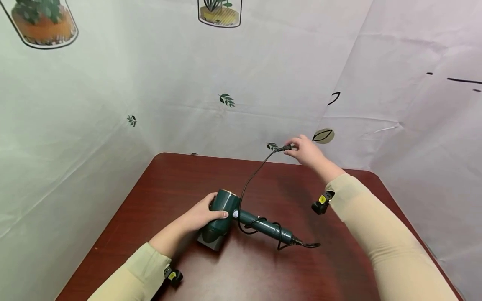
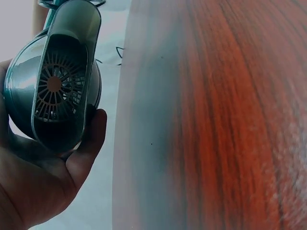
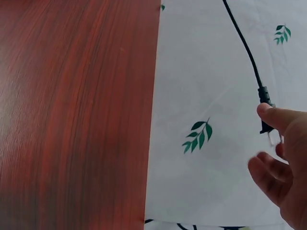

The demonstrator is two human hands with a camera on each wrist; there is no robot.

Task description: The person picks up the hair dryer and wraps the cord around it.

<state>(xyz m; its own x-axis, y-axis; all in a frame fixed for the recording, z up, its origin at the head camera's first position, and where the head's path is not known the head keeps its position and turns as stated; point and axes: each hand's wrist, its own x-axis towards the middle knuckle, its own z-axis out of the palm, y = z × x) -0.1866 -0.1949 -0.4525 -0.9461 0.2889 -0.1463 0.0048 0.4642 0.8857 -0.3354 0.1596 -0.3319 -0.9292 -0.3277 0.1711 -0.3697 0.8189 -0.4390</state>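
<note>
A dark green hair dryer (image 1: 226,201) with a flat nozzle (image 2: 91,24) is held by my left hand (image 1: 201,214), thumb across its barrel. In the left wrist view the nozzle mouth faces the camera, showing the round inner grille (image 2: 53,84). The handle (image 1: 269,228) points right, with the black cord (image 1: 260,169) looped loosely around it. Up and to the right, my right hand (image 1: 306,151) pinches the plug (image 3: 265,125) between thumb and fingers, its metal prongs visible in the right wrist view. From the plug the cord runs down to the dryer.
The reddish-brown wooden table (image 1: 180,175) has rounded far corners. Behind it and at both sides hang pale sheets (image 1: 180,75) printed with leaves and potted plants. Small black cameras sit at both wrists, the right one (image 1: 321,204) over the table.
</note>
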